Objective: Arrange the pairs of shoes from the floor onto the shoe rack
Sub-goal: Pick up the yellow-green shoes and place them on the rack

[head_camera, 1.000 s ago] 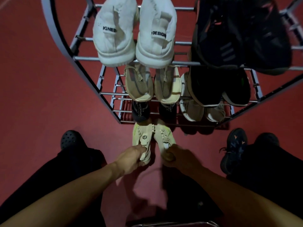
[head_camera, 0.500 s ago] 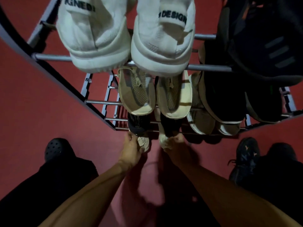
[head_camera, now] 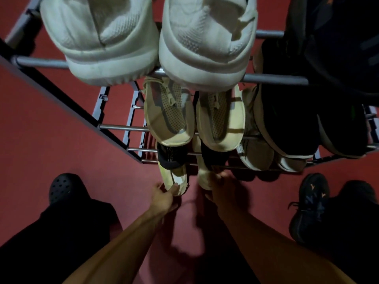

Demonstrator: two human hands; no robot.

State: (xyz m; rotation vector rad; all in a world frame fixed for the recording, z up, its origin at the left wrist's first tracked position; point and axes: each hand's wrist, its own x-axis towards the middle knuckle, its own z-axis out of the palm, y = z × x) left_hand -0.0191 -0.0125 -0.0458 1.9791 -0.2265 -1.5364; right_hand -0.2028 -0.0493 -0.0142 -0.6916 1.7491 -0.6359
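Shoes (head_camera: 174, 181) (a pale pair) sit half under the rack's (head_camera: 123, 127) lowest tier, left hand (head_camera: 164, 196) and right hand (head_camera: 219, 184) each gripping a heel. Upper tiers look full; this seems the last pair.

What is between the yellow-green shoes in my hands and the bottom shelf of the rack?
Nothing visible blocks them. The left hand and right hand hold the yellow-green shoes by the heels, toes already under the black shoes one shelf up.

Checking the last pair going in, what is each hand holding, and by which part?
The left hand pinches the left pale shoe at its heel; the right hand grips the right pale shoe at its heel.
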